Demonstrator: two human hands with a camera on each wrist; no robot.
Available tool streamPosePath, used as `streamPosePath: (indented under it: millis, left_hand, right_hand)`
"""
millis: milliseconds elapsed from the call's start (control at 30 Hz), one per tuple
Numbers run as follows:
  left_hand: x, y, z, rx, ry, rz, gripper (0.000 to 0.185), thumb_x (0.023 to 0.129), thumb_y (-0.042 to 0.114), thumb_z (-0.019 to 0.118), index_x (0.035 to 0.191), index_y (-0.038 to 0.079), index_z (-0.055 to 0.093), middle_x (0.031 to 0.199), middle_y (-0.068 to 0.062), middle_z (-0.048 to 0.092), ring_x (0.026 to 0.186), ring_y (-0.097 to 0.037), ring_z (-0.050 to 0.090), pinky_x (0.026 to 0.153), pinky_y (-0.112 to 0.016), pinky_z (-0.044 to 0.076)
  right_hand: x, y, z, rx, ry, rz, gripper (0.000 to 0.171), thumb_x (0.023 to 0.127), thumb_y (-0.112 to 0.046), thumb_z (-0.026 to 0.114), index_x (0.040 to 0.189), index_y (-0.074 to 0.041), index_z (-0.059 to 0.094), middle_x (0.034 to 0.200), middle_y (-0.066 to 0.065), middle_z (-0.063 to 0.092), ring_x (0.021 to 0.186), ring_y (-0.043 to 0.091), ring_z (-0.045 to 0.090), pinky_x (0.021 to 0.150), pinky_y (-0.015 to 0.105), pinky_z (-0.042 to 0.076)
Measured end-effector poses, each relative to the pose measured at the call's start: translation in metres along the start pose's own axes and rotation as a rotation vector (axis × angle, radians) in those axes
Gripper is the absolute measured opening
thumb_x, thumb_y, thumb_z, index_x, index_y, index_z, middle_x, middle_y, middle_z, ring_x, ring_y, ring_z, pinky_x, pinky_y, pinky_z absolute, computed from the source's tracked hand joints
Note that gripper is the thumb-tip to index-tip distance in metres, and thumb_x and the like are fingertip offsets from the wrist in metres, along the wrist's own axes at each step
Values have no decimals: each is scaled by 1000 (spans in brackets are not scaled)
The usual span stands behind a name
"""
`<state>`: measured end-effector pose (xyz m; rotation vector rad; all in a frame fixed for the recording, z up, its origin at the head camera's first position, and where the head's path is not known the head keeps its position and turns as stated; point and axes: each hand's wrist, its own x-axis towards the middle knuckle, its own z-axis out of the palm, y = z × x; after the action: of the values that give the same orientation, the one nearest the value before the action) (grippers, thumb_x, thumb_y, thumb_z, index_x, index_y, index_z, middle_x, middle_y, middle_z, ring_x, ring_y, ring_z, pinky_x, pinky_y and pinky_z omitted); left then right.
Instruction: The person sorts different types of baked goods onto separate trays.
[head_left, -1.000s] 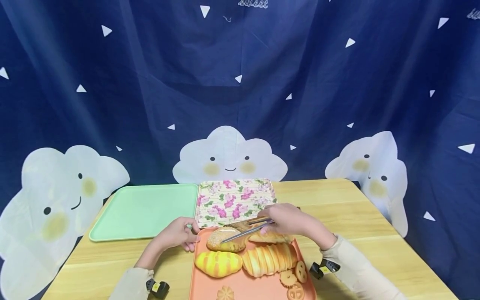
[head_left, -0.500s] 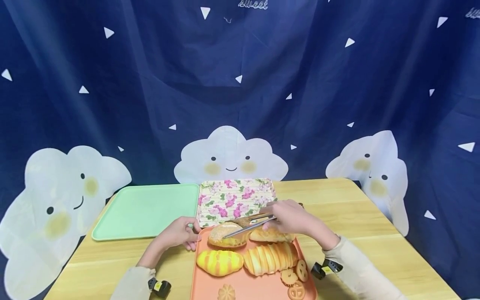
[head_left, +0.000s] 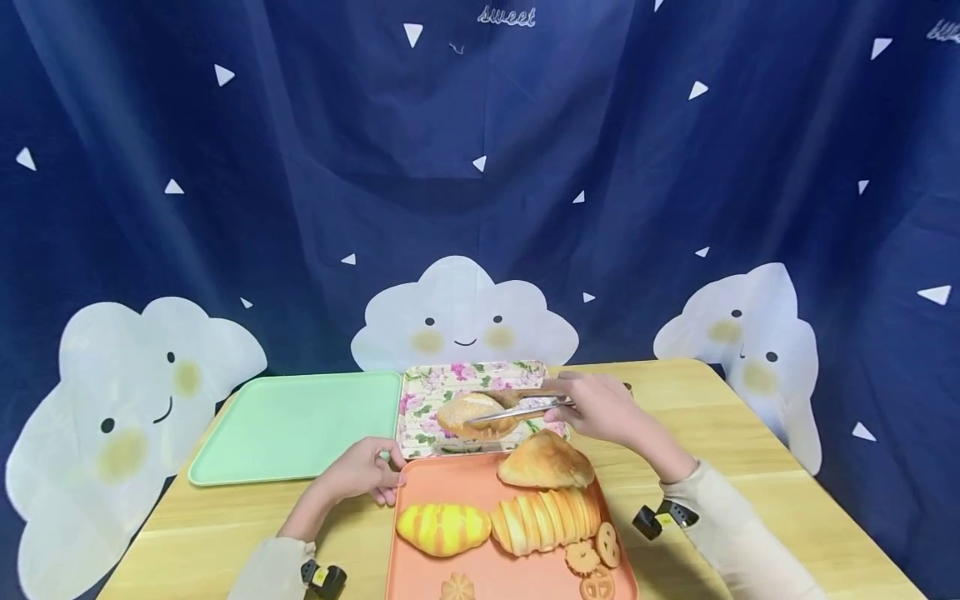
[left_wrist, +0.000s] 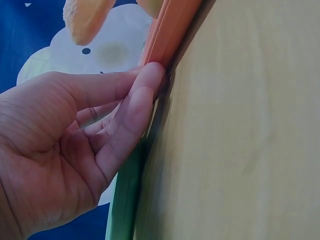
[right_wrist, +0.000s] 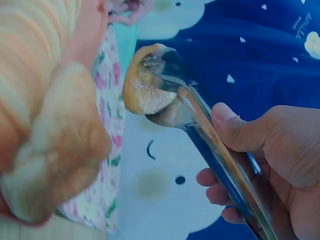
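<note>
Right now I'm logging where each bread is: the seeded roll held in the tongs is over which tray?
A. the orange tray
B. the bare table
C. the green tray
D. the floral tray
D: the head view shows the tongs holding the seeded roll above the floral tray.

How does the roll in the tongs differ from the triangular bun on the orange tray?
The sesame roll is held up in the tongs over the floral tray; the triangular bun lies on the orange tray.
The sesame roll is oval with a speckled top; the triangular bun is wedge-shaped and plain.
The sesame roll looks smaller than the triangular bun.
Both are golden-brown.
</note>
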<state>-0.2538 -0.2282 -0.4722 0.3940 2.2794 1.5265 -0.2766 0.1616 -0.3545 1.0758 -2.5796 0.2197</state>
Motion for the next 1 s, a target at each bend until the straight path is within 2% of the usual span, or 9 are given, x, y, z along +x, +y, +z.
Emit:
streamPosePath:
  millis: [233, 367, 533, 633, 1000]
  left_hand:
    - [1, -2, 1, -3, -6, 14, 13, 90, 0, 71, 94, -6, 60, 68, -15, 71, 57, -17, 69, 55, -33, 61]
    - [1, -3, 0, -7, -7, 15, 13, 90, 0, 71, 94, -6, 60, 70, -18, 71, 58, -18, 69, 55, -33, 61]
    - [-1, -2, -1, 11, 1, 22, 12, 90, 1, 71, 95, -5, 61, 70, -18, 71, 58, -18, 70, 54, -33, 61]
    - [-2, -2, -1, 14, 8, 17, 12, 90, 0, 71, 95, -5, 62, 70, -17, 71, 58, -18, 70, 54, -33, 61]
    - [-1, -3, 0, 47, 37, -1, 11, 86, -1, 69, 93, -5, 62, 65, -12, 70, 54, -16, 68, 51, -32, 60]
  right_hand:
    - [5, 27, 3, -148, 126, 61, 31, 85, -32, 81, 108, -12, 73, 73, -1, 59, 53, 7, 39, 43, 21, 20]
    - [7, 40, 9, -230, 167, 105, 33, 83, -32, 83, 106, -10, 72, 71, 1, 56, 51, 12, 42, 42, 25, 26]
    - [10, 55, 21, -267, 214, 122, 35, 81, -28, 85, 106, -7, 73, 71, 4, 56, 52, 18, 47, 44, 31, 34]
    - [12, 63, 31, -282, 220, 136, 35, 82, -28, 85, 107, -6, 73, 72, 5, 57, 53, 20, 51, 45, 32, 37]
    - [16, 89, 56, -316, 152, 206, 36, 83, -29, 83, 107, -6, 72, 76, 8, 61, 62, 27, 61, 53, 38, 48]
